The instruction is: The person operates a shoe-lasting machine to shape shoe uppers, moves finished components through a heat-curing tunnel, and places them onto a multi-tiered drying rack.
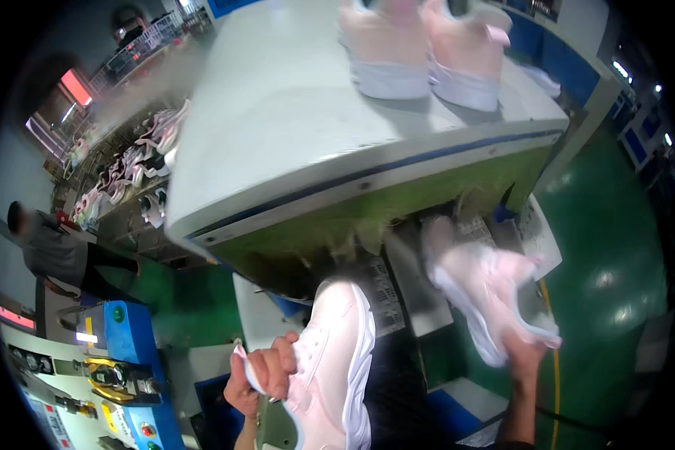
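Note:
Two pale pink sneakers with white soles are in my hands, one in each. My left hand (266, 373) grips the left sneaker (336, 352) by its tongue and collar, fingers curled round the edge, the toe pointing up and away. The right sneaker (478, 289) is tilted, its toe reaching toward the opening under the white machine cover, somewhat blurred. My right hand (523, 351) is closed round its heel from below; part of the fingers is hidden behind the shoe. On top of the white cover (277, 112) stands another pair of pink sneakers (427, 56), heels toward me.
Beneath the cover, a green-edged opening holds flat grey plates (409, 285). A blue machine (131, 360) with buttons stands at left. Behind it a person (56, 251) is near racks of shoes (124, 169). Green floor (607, 277) with a yellow line runs along the right.

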Demonstrator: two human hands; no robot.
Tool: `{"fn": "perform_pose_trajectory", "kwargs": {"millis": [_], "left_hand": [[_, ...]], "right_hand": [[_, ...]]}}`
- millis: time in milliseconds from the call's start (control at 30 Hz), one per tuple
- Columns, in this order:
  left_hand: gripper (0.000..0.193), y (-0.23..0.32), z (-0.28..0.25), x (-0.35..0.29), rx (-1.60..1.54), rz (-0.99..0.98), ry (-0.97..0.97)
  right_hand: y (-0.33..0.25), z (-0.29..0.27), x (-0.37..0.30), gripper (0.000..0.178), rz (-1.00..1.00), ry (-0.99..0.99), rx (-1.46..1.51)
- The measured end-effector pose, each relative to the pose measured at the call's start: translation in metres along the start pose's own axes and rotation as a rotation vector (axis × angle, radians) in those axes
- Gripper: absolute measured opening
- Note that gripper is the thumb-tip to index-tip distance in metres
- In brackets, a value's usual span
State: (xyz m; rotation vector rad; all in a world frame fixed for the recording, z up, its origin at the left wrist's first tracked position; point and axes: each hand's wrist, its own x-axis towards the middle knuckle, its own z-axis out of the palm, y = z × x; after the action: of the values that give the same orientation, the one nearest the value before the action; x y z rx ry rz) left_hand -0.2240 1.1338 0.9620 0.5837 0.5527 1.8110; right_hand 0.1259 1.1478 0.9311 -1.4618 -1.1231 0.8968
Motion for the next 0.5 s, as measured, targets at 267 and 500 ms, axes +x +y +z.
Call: {"fn": "perform_pose_trajectory", "kwargs": {"millis": [267, 500], "left_hand": [[0.048, -0.039, 0.007, 0.061, 0.741, -0.117, -0.309], [0.027, -0.09, 0.002, 0.13, 1.132, -0.275, -0.212]], "right_hand": [[0.046, 0.068, 0.088, 0.065, -0.359, 0.211, -0.457], [0.004, 0.121, 0.01, 0.024, -0.772, -0.208, 0.082]]}}
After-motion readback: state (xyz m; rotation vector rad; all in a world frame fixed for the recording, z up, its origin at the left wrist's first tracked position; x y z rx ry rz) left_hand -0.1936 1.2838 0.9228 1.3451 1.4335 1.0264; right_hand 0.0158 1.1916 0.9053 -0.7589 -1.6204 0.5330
